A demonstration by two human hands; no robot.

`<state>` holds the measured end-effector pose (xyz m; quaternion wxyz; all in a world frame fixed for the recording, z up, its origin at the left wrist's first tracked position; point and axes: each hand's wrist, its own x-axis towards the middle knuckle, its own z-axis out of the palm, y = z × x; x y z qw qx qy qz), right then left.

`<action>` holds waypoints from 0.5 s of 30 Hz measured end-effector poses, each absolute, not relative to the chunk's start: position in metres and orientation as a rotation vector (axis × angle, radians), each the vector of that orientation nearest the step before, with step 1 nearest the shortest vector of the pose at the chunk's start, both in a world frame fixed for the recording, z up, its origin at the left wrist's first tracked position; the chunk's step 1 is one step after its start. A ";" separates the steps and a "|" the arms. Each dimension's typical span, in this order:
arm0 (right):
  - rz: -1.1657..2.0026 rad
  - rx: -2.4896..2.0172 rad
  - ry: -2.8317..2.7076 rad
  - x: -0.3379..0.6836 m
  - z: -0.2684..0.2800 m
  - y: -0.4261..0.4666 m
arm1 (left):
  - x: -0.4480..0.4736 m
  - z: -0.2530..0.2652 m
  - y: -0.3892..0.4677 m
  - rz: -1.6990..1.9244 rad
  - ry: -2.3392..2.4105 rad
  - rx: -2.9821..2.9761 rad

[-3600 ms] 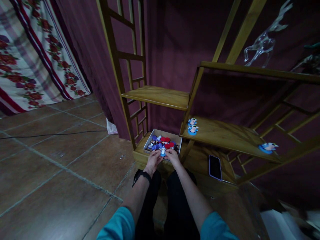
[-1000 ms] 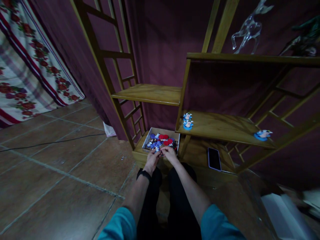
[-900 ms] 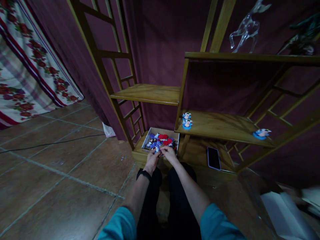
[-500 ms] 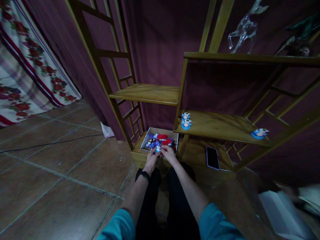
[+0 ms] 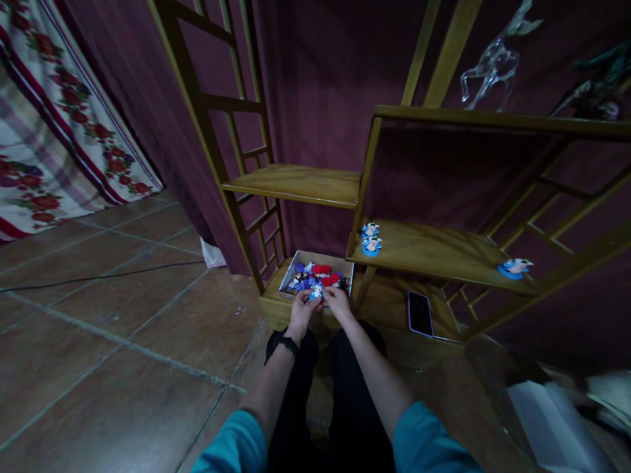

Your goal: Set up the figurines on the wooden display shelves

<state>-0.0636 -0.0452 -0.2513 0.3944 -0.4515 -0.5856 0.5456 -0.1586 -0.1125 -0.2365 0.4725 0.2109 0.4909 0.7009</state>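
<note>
A small white and blue figurine [image 5: 316,291] is pinched between my two hands, just over the front edge of a shallow cardboard box [image 5: 306,255]. My left hand [image 5: 302,311] grips it from the left, with a dark band on that wrist. From the other side the fingers of my right hand [image 5: 337,303] close on it. Several red, purple and dark figurines [image 5: 321,270] lie jumbled in the box. Two more figurines on blue bases [image 5: 371,246] stand at the left end of the right-hand shelf [image 5: 434,249]. Another blue-based figurine [image 5: 515,267] sits at its right end.
A phone [image 5: 419,313] lies on the low board right of the box. Above are a bare wooden shelf [image 5: 296,181] and a clear glass animal [image 5: 494,66]. A black cable [image 5: 103,278] crosses the tiled floor at left. White sheets or a box [image 5: 552,420] sit at lower right.
The figurine in my hands has moved slightly right and now shows more clearly between the fingers. My view has shifted a little, so the shelves appear farther right.
</note>
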 end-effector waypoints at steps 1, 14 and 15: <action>1.392 -1.146 -1.478 -0.064 -0.253 -0.045 | -0.158 -0.236 -0.112 1.726 1.233 0.529; 1.442 -1.148 -1.440 -0.064 -0.257 -0.042 | -0.164 -0.245 -0.105 1.820 1.434 0.736; 1.444 -1.147 -1.442 -0.064 -0.257 -0.042 | -0.163 -0.245 -0.105 1.847 1.429 0.714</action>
